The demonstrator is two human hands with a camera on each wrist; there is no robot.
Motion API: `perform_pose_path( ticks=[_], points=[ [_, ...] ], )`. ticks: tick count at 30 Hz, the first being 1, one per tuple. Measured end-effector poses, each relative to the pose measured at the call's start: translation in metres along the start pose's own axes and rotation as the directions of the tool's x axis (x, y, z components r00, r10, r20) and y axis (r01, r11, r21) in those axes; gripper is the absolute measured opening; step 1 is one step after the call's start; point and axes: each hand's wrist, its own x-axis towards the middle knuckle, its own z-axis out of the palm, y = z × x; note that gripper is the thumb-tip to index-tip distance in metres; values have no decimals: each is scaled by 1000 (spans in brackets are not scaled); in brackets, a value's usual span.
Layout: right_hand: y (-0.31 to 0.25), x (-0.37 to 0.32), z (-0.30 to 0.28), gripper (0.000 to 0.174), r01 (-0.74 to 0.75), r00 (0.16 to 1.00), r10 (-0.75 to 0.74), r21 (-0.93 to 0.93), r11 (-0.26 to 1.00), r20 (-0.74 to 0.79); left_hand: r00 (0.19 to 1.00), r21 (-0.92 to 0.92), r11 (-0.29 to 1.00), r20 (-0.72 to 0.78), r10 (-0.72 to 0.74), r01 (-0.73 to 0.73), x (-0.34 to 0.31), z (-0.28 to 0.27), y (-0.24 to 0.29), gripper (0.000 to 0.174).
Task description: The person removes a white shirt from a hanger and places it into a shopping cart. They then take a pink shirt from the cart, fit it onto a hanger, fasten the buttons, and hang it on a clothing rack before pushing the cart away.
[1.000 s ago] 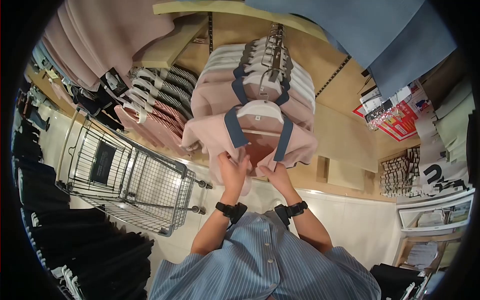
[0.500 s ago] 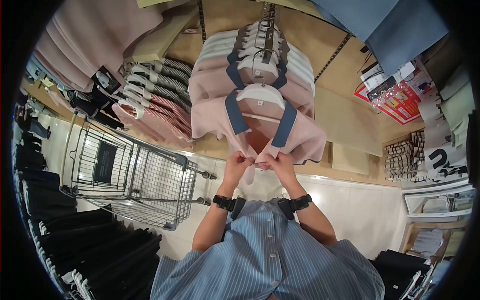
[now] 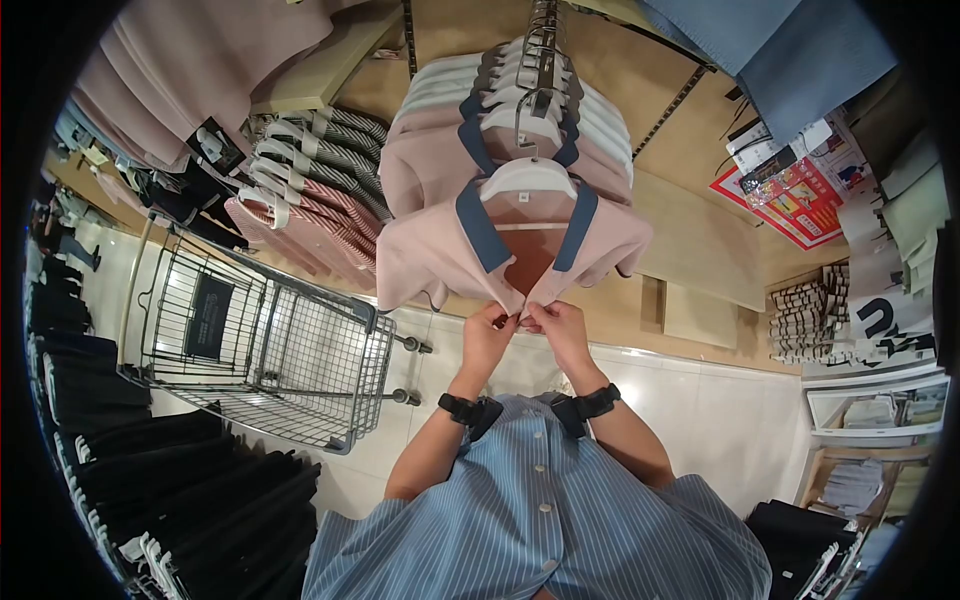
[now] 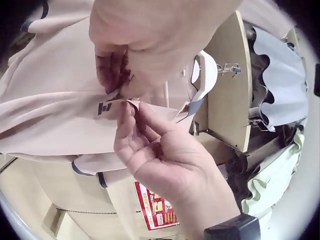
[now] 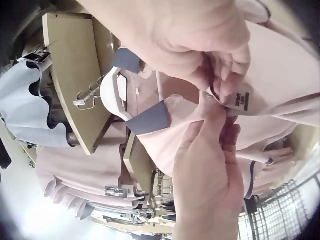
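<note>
A pink polo shirt (image 3: 420, 250) with a navy collar hangs on a white hanger (image 3: 528, 180) in front of me, its neck opening spread in a V. At the bottom of that V, my left hand (image 3: 485, 338) and right hand (image 3: 560, 332) pinch the two placket edges, fingertips close together. In the right wrist view, a small round button (image 5: 209, 95) shows between the fingers. Dark printed lettering (image 5: 241, 101) sits on the shirt just beside them. From the left wrist view, my right hand (image 4: 165, 150) grips the edge below my left hand (image 4: 145, 40).
More pink and white polo shirts (image 3: 420, 165) hang behind on the same rail. Striped shirts (image 3: 340, 165) hang to the left, above a wire shopping trolley (image 3: 320, 340). Dark garments (image 3: 190, 490) hang at lower left. A red sign (image 3: 790, 210) stands at right, near folded striped clothes (image 3: 805, 320).
My left hand has moved right, next to the right hand. Both hands have drawn the placket edges together, where earlier they were apart. The camera view has shifted slightly.
</note>
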Motion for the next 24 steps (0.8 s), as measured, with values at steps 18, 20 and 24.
perform_pose_path(
  ticks=[18, 20, 24],
  points=[
    [5, 2, 7, 23, 79, 997, -79, -47, 996, -1, 991, 179, 982, -104, 82, -63, 0, 0, 14, 11],
    [6, 2, 8, 23, 78, 997, -79, -54, 995, -1, 990, 168, 984, -115, 84, -64, -1, 1, 15, 11],
    [6, 2, 9, 23, 83, 996, -84, -70, 994, -5, 989, 220, 972, -102, 110, -85, -3, 2, 9, 11]
  ],
)
